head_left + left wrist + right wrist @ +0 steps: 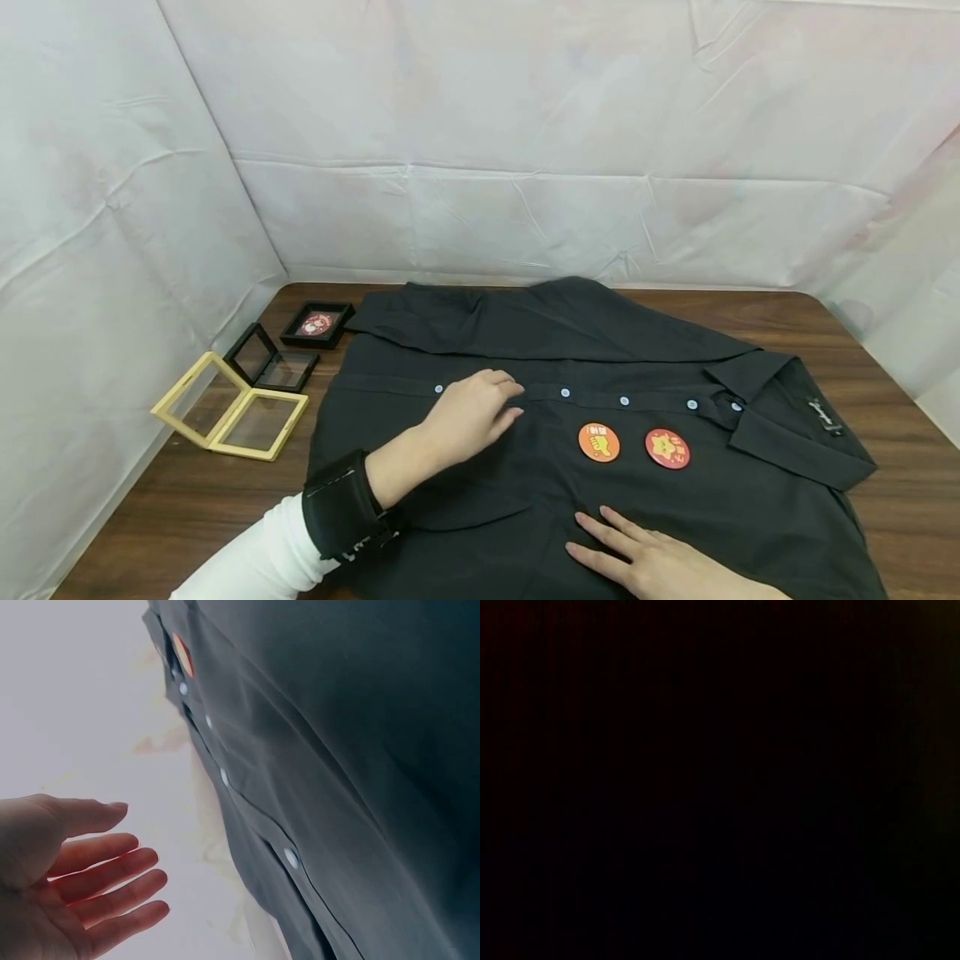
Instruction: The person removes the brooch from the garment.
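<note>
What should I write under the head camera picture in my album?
Left hand and right hand over a black shirt with two badges, three frames beside it.

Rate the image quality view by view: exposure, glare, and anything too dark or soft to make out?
Head: fairly even light, black shirt and pale buttons distinct, lettering on the orange badge and red badge soft; left wrist: white backdrop washed out, shirt darkening toward the right edge; right wrist: almost wholly black, nothing recognisable.

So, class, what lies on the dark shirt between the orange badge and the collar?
The red badge lies there, touching neither, as the head view shows.
</note>
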`<state>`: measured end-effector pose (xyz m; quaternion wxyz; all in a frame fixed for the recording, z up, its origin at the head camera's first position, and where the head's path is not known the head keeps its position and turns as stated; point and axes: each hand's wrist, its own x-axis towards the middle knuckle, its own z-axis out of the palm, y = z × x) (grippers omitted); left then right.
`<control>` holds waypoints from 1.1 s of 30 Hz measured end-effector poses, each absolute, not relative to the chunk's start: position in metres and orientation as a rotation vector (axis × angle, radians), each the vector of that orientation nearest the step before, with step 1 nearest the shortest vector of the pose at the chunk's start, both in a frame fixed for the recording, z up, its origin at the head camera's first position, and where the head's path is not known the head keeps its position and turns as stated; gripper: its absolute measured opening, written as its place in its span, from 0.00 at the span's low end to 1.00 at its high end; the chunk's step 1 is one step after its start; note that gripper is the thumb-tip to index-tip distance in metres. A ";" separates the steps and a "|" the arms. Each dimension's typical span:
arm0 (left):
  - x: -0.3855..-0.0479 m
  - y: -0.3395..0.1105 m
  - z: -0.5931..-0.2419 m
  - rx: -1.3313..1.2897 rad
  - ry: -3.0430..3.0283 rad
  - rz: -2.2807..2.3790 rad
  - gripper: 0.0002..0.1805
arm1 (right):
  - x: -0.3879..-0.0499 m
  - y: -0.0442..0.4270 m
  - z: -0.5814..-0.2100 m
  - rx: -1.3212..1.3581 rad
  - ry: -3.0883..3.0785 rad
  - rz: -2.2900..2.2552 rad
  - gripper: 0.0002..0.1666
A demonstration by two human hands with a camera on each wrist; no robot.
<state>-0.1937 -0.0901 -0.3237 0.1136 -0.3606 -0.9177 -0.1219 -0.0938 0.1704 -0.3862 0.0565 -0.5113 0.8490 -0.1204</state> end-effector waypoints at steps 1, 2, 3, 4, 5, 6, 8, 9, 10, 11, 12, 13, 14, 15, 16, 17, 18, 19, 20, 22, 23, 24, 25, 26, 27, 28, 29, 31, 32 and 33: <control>-0.192 -0.087 -0.323 -1.077 -2.691 -0.359 0.13 | -0.094 0.170 -0.386 -1.544 2.567 -0.372 0.36; -0.191 -0.084 -0.323 -1.099 -2.688 -0.361 0.13 | -0.094 0.170 -0.386 -1.540 2.561 -0.377 0.35; -0.190 -0.081 -0.323 -1.118 -2.689 -0.353 0.14 | -0.094 0.170 -0.386 -1.541 2.561 -0.376 0.35; -0.188 -0.078 -0.323 -1.134 -2.690 -0.345 0.14 | -0.094 0.170 -0.386 -1.540 2.560 -0.375 0.35; -0.188 -0.075 -0.324 -1.153 -2.691 -0.333 0.14 | -0.094 0.170 -0.385 -1.548 2.564 -0.370 0.35; -0.187 -0.072 -0.326 -1.169 -2.695 -0.319 0.14 | -0.094 0.170 -0.385 -1.555 2.566 -0.367 0.36; -0.187 -0.066 -0.329 -1.202 -2.704 -0.291 0.14 | -0.094 0.169 -0.385 -1.569 2.571 -0.362 0.36; -0.187 -0.063 -0.330 -1.219 -2.711 -0.277 0.15 | -0.095 0.169 -0.384 -1.579 2.575 -0.357 0.36; -0.187 -0.060 -0.331 -1.235 -2.717 -0.265 0.14 | -0.095 0.169 -0.384 -1.586 2.576 -0.356 0.36; -0.187 -0.057 -0.333 -1.252 -2.724 -0.258 0.14 | -0.095 0.169 -0.384 -1.588 2.572 -0.358 0.36; -0.188 -0.054 -0.334 -1.270 -2.729 -0.255 0.14 | -0.095 0.169 -0.384 -1.592 2.573 -0.356 0.36; -0.188 -0.051 -0.335 -1.287 -2.735 -0.252 0.14 | -0.095 0.169 -0.384 -1.593 2.570 -0.357 0.36; -0.188 -0.048 -0.335 -1.304 -2.741 -0.245 0.15 | -0.095 0.169 -0.383 -1.591 2.568 -0.355 0.36; -0.189 -0.046 -0.336 -1.319 -2.745 -0.240 0.15 | -0.095 0.169 -0.383 -1.592 2.566 -0.355 0.36; -0.189 -0.043 -0.336 -1.334 -2.748 -0.236 0.15 | -0.095 0.169 -0.383 -1.585 2.558 -0.358 0.36; -0.189 -0.040 -0.336 -1.350 -2.753 -0.235 0.15 | -0.095 0.169 -0.383 -1.579 2.551 -0.362 0.36; -0.190 -0.037 -0.336 -1.366 -2.757 -0.235 0.15 | -0.095 0.169 -0.383 -1.578 2.547 -0.363 0.36; -0.190 -0.035 -0.336 -1.382 -2.762 -0.235 0.15 | -0.095 0.169 -0.382 -1.574 2.542 -0.366 0.36; -0.191 -0.032 -0.337 -1.396 -2.767 -0.234 0.15 | -0.095 0.169 -0.382 -1.569 2.536 -0.369 0.36; -0.191 -0.027 -0.337 -1.426 -2.777 -0.241 0.15 | -0.096 0.169 -0.382 -1.568 2.531 -0.371 0.36; -0.191 -0.025 -0.338 -1.438 -2.784 -0.243 0.14 | -0.096 0.169 -0.381 -1.566 2.527 -0.371 0.36; -0.192 -0.023 -0.338 -1.451 -2.789 -0.240 0.14 | -0.096 0.169 -0.381 -1.566 2.526 -0.370 0.36; -0.192 -0.021 -0.339 -1.461 -2.795 -0.235 0.15 | -0.096 0.169 -0.381 -1.560 2.520 -0.371 0.36; -0.192 -0.019 -0.340 -1.470 -2.801 -0.228 0.15 | -0.097 0.169 -0.381 -1.554 2.515 -0.373 0.36; -0.193 -0.018 -0.342 -1.477 -2.808 -0.220 0.15 | -0.097 0.169 -0.381 -1.552 2.512 -0.374 0.36; -0.193 -0.016 -0.343 -1.481 -2.814 -0.212 0.15 | -0.097 0.169 -0.381 -1.548 2.509 -0.375 0.36; -0.194 -0.014 -0.345 -1.483 -2.821 -0.204 0.15 | -0.097 0.169 -0.381 -1.548 2.507 -0.374 0.36; -0.196 -0.011 -0.349 -1.481 -2.832 -0.185 0.16 | -0.097 0.169 -0.381 -1.555 2.509 -0.369 0.36; -0.196 -0.010 -0.351 -1.477 -2.838 -0.176 0.16 | -0.097 0.169 -0.381 -1.554 2.509 -0.369 0.36; -0.197 -0.009 -0.353 -1.476 -2.840 -0.168 0.16 | -0.097 0.169 -0.380 -1.555 2.508 -0.369 0.36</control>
